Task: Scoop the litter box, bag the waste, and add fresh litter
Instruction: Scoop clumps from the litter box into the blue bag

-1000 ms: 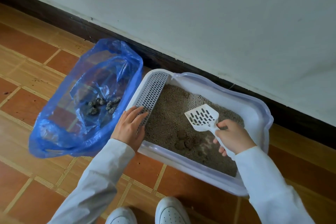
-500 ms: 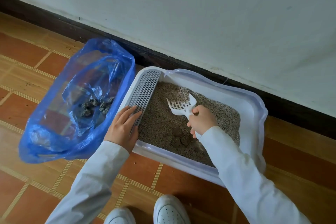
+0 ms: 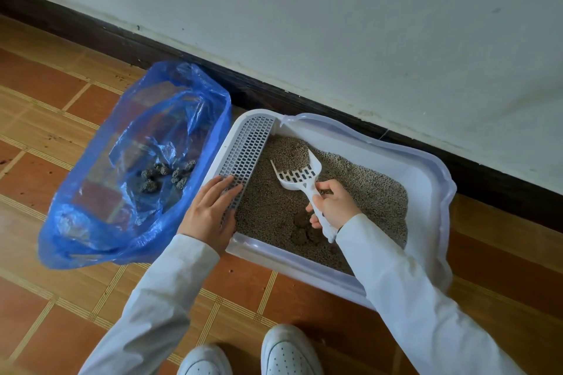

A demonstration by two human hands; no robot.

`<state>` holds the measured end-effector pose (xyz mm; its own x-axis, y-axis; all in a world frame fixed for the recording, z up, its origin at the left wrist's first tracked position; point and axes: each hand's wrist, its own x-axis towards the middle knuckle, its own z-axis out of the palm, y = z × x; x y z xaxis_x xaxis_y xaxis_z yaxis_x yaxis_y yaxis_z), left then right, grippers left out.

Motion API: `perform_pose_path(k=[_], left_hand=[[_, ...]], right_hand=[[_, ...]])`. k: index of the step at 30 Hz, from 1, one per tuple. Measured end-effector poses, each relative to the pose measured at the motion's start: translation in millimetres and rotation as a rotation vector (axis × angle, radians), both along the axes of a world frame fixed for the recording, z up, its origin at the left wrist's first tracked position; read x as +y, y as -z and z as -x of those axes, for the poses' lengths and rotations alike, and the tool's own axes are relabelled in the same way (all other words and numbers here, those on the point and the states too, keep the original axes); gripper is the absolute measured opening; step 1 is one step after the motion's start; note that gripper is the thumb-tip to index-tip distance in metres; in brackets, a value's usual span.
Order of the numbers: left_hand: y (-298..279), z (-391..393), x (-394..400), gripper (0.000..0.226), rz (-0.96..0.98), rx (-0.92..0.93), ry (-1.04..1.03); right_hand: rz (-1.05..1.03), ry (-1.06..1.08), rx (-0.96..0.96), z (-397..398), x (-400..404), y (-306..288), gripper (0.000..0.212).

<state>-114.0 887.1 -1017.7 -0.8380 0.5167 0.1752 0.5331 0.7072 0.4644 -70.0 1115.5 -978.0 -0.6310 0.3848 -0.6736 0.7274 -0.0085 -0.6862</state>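
The right hand (image 3: 333, 202) covers the middle of the scoop (image 3: 300, 173) handle, both shoes (image 3: 289, 350) run off the bottom edge, and the heaped litter (image 3: 289, 155) hides the scoop's front

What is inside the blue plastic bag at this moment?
Inside the open blue plastic bag, several dark litter-coated clumps lie together on the bottom. Crumpled folds of the film hide its lower corners, so anything tucked there cannot be seen.

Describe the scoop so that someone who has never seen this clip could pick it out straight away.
Find the white litter box on the tiled floor against the wall, right of the blue bag. Above its grey litter, the right hand grips the handle of the scoop. It is the only white slotted tool there, heaped with litter.
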Motion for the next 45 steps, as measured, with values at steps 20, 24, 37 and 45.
perform_pose_path(k=[20,24,37,45], left_hand=[[4,1,-1,0.04,-0.006,0.017,-0.003],[1,1,-1,0.043,0.0,-0.007,0.005],[-1,-1,-1,0.045,0.006,-0.012,-0.002],[1,-2,-1,0.038,-0.018,0.004,-0.008]], right_hand=[[0.022,-0.108,-0.059,-13,21,-24,0.02],[-0.01,-0.127,-0.07,7,18,-23,0.026],[0.029,-0.104,-0.036,22,8,-2,0.025],[-0.037,-0.104,0.035,-1,20,-18,0.018]])
